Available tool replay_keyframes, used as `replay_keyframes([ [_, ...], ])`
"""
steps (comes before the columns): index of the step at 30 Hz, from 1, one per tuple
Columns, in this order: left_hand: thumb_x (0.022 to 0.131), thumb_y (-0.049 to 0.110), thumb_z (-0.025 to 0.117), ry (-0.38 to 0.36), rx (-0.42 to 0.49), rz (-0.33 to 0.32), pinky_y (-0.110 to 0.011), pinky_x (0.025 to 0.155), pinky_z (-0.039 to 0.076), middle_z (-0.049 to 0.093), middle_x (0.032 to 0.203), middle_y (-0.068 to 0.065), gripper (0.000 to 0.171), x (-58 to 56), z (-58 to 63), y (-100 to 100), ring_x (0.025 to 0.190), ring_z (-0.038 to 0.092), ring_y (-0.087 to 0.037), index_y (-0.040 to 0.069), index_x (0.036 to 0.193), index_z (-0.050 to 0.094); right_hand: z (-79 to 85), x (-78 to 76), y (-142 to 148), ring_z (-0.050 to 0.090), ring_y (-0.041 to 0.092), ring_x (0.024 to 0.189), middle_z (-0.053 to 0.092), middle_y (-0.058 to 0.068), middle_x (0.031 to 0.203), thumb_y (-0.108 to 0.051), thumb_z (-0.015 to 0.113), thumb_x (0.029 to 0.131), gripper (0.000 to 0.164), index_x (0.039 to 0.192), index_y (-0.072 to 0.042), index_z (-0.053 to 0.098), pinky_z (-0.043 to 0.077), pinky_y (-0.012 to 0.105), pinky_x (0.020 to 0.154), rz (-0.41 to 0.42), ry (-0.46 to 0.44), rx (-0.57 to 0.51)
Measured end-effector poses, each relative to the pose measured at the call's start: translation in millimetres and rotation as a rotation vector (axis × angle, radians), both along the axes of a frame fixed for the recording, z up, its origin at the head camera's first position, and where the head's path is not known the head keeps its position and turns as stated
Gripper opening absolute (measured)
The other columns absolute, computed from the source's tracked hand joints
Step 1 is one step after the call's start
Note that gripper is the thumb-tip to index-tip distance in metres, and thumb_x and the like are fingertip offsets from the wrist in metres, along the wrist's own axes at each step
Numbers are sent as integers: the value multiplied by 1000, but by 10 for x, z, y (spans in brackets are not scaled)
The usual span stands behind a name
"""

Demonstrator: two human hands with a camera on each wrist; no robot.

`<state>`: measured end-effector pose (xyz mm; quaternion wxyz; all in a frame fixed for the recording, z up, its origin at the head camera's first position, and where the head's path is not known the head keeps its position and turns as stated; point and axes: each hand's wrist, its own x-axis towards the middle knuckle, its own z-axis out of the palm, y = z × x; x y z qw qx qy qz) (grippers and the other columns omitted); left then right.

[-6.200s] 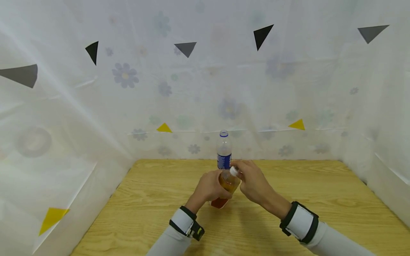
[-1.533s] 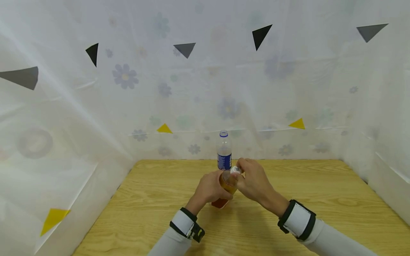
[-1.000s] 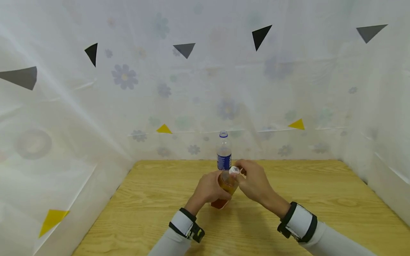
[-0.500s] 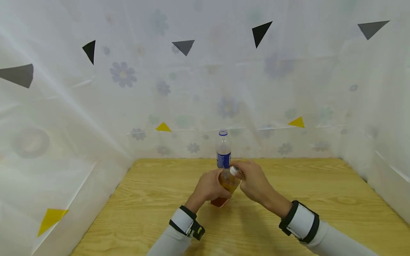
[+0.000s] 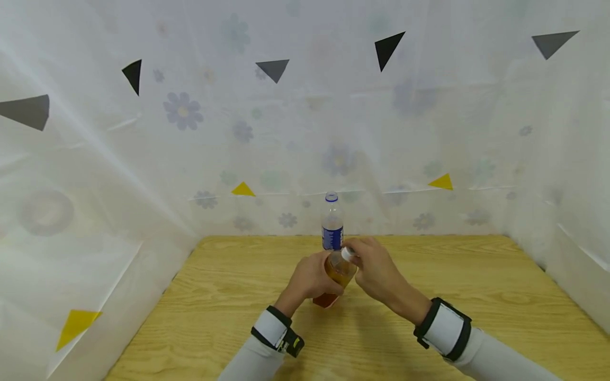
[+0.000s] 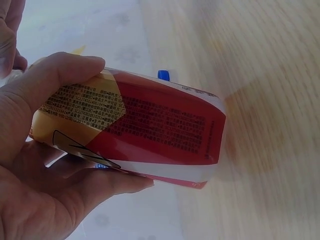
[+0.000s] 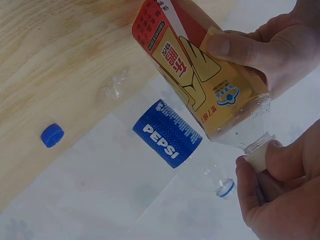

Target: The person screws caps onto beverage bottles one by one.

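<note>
My left hand point(image 5: 311, 277) grips a red and gold plastic drink bottle point(image 5: 341, 272) round its body, thumb on the near side. The bottle leans, its neck toward my right hand point(image 5: 381, 275). Thumb and fingers of that hand pinch the white cap point(image 7: 257, 161), which sits at the bottle's mouth in the right wrist view. Some clear bottle wall shows below the neck. In the left wrist view the label point(image 6: 160, 122) is covered in small print. Just behind stands a clear Pepsi bottle point(image 5: 332, 238) with a blue label and an uncapped mouth.
A loose blue bottle cap point(image 7: 52, 135) lies on the wooden table point(image 5: 229, 296), near the Pepsi bottle's base. White flowered sheeting point(image 5: 295, 132) with triangle stickers encloses the table at the back and both sides.
The right fingers have swung round the white cap, thumb and fingertips shifting from 1 s ago to now. The left hand keeps its grip; the bottle stays in place. The head view has tilted slightly.
</note>
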<state>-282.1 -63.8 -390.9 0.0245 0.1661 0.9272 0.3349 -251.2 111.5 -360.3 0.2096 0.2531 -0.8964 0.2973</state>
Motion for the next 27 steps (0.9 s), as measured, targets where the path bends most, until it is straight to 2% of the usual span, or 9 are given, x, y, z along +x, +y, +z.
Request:
replay_keyframes([
  [10,70,23,93,-6,4,1,-43,86,59,73,111,-5,63,8,-2,8,98,70,-23,15,126,65,-13,9,-15,61,29,96,66,16,108,16,61,86,30,109,-1,67,58,43,77,-26,14,-17],
  [16,70,24,93,-6,2,-2,-42,86,59,73,111,-4,64,8,-5,8,98,70,-22,15,126,64,-15,12,-27,61,30,97,65,17,109,18,60,81,33,107,-2,66,58,46,79,-53,22,-2],
  [21,71,25,93,-3,1,-2,-42,87,59,73,112,-4,64,16,-8,5,99,70,-23,15,127,64,-13,10,-39,61,29,94,66,16,106,18,60,78,33,103,-3,65,58,46,79,-69,42,10],
  [27,71,25,93,12,17,-7,-42,86,59,73,110,-4,62,36,-5,5,97,70,-22,14,125,64,-15,8,-56,58,27,89,65,14,100,14,63,79,27,99,-4,63,55,42,74,-82,47,12],
])
